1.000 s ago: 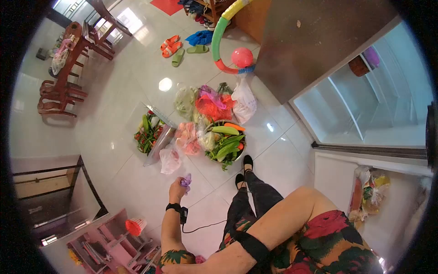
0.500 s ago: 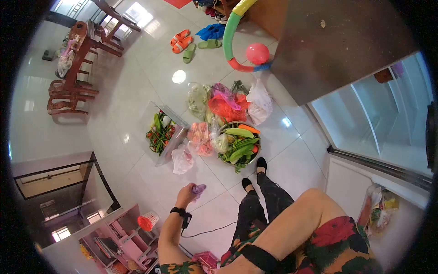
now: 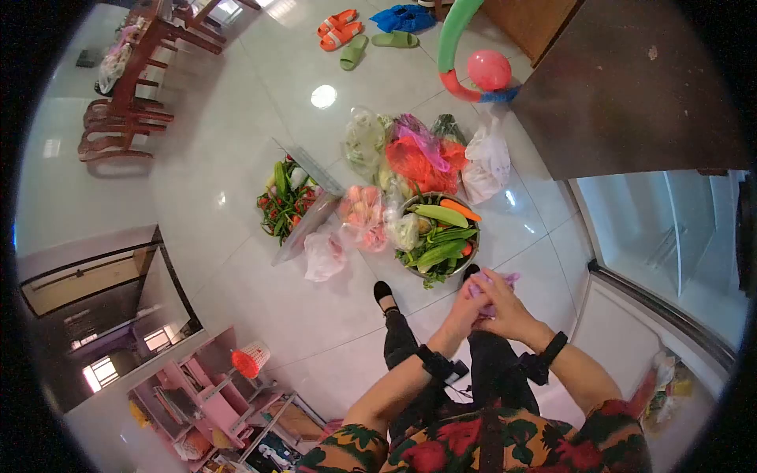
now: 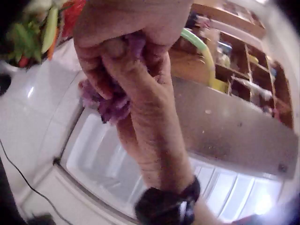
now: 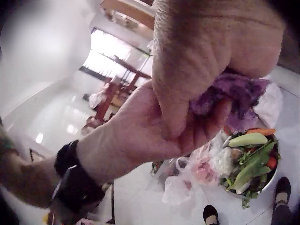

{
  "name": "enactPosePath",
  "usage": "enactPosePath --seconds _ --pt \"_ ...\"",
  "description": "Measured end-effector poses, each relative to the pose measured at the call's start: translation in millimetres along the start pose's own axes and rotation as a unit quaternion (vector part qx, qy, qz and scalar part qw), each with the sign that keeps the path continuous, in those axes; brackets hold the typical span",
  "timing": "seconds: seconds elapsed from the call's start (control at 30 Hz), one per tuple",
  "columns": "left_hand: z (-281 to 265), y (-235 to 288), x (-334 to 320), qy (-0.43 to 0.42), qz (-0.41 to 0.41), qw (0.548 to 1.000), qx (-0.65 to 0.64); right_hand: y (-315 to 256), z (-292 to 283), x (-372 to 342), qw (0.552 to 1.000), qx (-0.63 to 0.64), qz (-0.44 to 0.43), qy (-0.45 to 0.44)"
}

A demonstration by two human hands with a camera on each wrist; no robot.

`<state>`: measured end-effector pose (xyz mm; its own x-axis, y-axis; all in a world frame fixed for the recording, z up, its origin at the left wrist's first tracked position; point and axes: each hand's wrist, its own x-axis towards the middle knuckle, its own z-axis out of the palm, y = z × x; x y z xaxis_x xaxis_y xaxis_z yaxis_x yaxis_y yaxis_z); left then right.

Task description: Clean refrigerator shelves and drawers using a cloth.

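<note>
Both hands meet in front of the body around a crumpled purple cloth [image 5: 243,93]. My left hand [image 3: 464,312] grips it from one side, fingers curled. My right hand [image 3: 509,314] closes on it from the other side, the thumb and fingers overlapping the left hand. Purple folds of cloth [image 4: 112,107] stick out between the fingers in the left wrist view; the rest is hidden inside the hands. Just beyond the hands, a round basin [image 3: 475,256] on the floor holds a green-yellow gourd [image 3: 440,215], a carrot [image 3: 460,209] and leafy greens.
An open fridge [image 3: 666,229] stands on the right, its door [image 3: 623,94] swung outward. Left of the basin lie a bag of round pinkish produce [image 3: 363,217], a white bag [image 3: 325,257] and a clear bin [image 3: 307,229] beside peppers. More bags [image 3: 426,162] sit behind.
The left hand, carrying the purple cloth, has moved right to the body's front. The right arm has come down from across the body, and its hand now grips the cloth too.
</note>
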<state>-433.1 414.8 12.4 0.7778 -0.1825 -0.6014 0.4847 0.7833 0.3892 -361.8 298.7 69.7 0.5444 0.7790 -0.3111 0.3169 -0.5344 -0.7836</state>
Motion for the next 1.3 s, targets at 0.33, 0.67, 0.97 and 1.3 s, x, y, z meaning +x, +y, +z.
enactPosePath --seconds 0.33,0.67,0.97,1.3 --pt "-296.8 8.0 33.9 0.275 0.095 0.76 0.581 66.8 99.2 -47.6 0.949 0.059 0.294 0.097" --pt "-417.6 85.1 68.7 0.365 -0.001 0.752 0.549 75.6 178.6 -105.6 0.88 0.144 0.445 0.086" --pt "-406.4 39.0 22.6 0.321 0.004 0.876 0.361 46.2 181.4 -96.4 0.89 0.067 0.449 0.033" --pt "-476.7 46.0 -319.7 0.563 -0.051 0.774 0.286 37.4 167.7 -110.2 0.925 0.024 0.377 0.034"
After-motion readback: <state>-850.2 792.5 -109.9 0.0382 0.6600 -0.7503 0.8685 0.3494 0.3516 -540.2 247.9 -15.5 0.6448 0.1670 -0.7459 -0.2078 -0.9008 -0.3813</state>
